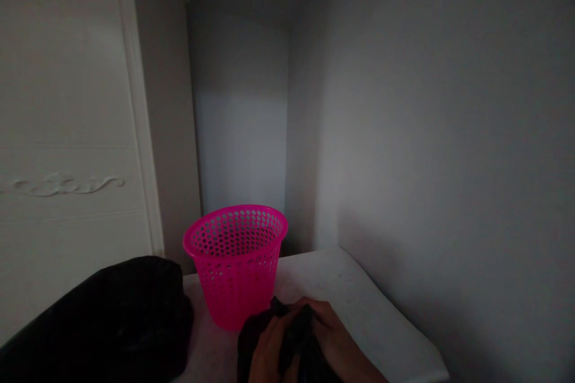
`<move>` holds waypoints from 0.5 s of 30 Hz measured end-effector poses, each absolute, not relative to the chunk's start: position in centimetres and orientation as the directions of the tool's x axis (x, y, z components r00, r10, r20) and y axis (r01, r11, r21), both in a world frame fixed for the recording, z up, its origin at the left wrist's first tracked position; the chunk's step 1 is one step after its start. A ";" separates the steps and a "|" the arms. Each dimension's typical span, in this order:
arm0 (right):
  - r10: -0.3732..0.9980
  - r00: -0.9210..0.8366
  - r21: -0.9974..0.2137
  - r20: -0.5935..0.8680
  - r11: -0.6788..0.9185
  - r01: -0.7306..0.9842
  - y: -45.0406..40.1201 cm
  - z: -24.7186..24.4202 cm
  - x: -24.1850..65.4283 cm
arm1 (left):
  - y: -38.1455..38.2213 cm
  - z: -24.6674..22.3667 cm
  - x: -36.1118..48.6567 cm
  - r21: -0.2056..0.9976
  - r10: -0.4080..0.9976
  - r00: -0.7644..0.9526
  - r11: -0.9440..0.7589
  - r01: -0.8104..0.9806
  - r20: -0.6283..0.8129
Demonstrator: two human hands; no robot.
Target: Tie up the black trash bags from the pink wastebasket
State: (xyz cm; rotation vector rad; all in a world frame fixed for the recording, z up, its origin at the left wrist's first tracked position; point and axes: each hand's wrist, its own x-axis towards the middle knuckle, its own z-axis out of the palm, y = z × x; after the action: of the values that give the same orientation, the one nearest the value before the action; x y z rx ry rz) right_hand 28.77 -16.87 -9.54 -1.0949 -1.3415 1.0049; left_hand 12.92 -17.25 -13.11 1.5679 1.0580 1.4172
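Low in the head view, my left hand (268, 344) and my right hand (333, 330) are close together, fingers bent around a bunched black plastic bag (300, 335). Folds of the bag stick up between the two hands, and part of it hangs below, cut off by the frame's bottom edge. Just beyond the hands stands a bright pink perforated plastic basket (240, 287), upright, its wide rim facing up. Through its holes and open top I see nothing inside. The dim light hides the exact finger contacts.
A large, full-looking black plastic bag (130, 317) lies left of the basket. Both stand on a white tabletop (332, 281) with a raised right edge. Behind are a white cabinet (67, 102) with carved trim and a grey wall (426, 131) close on the right.
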 end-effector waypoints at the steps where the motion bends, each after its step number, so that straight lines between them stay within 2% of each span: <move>1: 0.977 -0.040 -0.975 0.209 0.211 0.069 -17.2 -9.1 29.0 | -17.2 -12.9 12.8 0.936 0.939 0.016 -0.345 0.064 0.345; 6: 0.948 -0.248 -0.952 0.198 0.247 0.183 -18.6 -6.5 29.3 | -17.1 -12.3 13.2 0.964 0.964 -0.001 -0.265 -0.002 0.265; 11: 0.948 -0.111 -0.863 0.299 0.319 0.392 -18.8 -7.0 29.3 | -17.0 -12.4 13.2 0.960 0.960 -0.034 -0.278 -0.001 0.278; 15: 0.922 -0.124 -0.773 0.367 0.376 0.511 -18.4 -7.6 29.7 | -16.3 -12.1 12.1 0.936 0.938 0.077 -0.344 0.069 0.339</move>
State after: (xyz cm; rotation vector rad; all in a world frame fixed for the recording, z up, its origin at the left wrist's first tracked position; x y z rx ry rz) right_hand 29.65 -18.40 -7.63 -1.2590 -1.7737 0.5987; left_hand 12.14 -16.32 -12.08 1.5554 1.0354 1.3706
